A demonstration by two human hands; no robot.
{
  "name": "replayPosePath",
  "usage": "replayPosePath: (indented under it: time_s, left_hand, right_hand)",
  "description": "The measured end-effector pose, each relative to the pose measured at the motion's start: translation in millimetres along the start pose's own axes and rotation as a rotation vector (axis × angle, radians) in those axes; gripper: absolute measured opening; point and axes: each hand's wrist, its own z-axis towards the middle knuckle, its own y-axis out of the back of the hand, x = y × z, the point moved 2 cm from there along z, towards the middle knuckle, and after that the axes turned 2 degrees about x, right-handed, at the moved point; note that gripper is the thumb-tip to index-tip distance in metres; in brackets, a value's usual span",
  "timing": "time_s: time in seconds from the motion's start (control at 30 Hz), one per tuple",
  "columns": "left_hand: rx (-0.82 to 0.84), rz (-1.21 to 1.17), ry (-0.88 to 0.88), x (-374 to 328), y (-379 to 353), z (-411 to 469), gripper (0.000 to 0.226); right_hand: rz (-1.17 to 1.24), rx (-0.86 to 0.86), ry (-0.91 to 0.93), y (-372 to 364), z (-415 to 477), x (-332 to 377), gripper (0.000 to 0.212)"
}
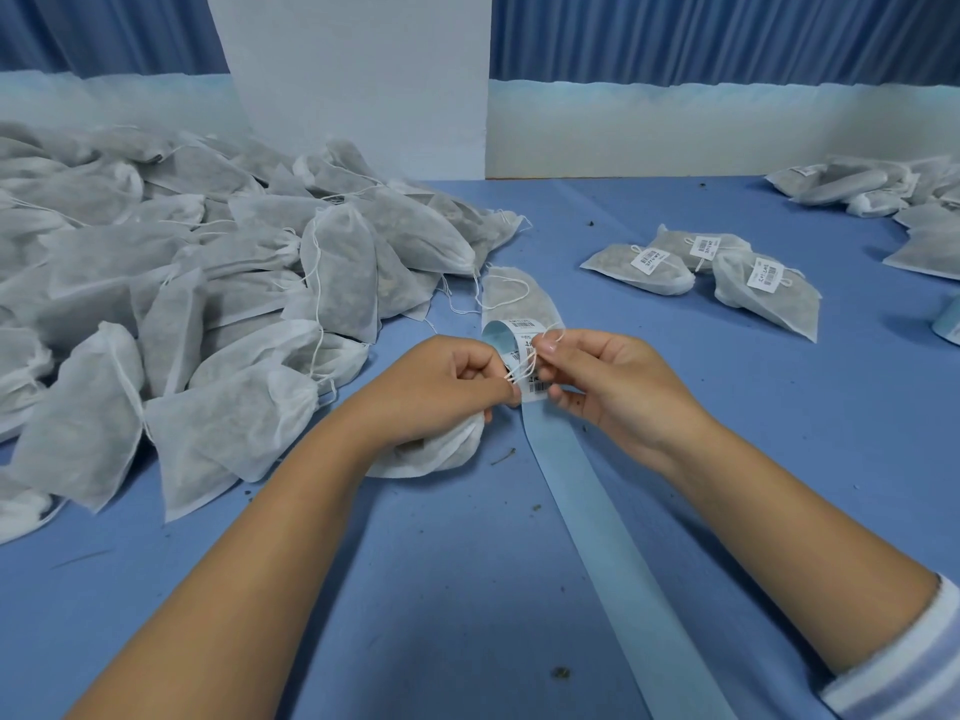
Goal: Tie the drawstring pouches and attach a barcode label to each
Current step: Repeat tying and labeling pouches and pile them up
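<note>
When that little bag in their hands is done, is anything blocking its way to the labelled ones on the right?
Nothing solid that I can see. The bag sits under the left hand, its string pinched by the right hand too. Between it and the labelled bags lies only the flat label strip on the blue table.

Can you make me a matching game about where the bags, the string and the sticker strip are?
Things:
1. unlabelled pouches
2. labelled pouches
3. label strip
4. drawstring

Places:
A. held between the left hand and right hand
B. heaped on the table's left
C. lying on the right
D. stretched along the middle

Pairs: 1-B, 2-C, 3-D, 4-A
</note>
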Motion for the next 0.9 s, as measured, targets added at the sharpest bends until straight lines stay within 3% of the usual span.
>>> replayPosePath:
  time_s: [0.37,0.63,0.9]
  left_hand:
    - [0.051,0.042,-0.019,-4.5,4.0,-5.1,0.038]
    - [0.024,0.058,0.002,-1.4,4.4,-3.3,0.015]
    - [0.041,0.058,0.037,-0.9,16.2,-7.2,0.018]
  right_hand:
    - [-0.07,-0.044,0.048,-0.3,-0.4,3.1,0.019]
    - [-0.003,0.016,0.018,-3.8,-0.2,-2.1,0.017]
    - [0.063,-0.069,0.111,1.5,0.4,2.9,0.012]
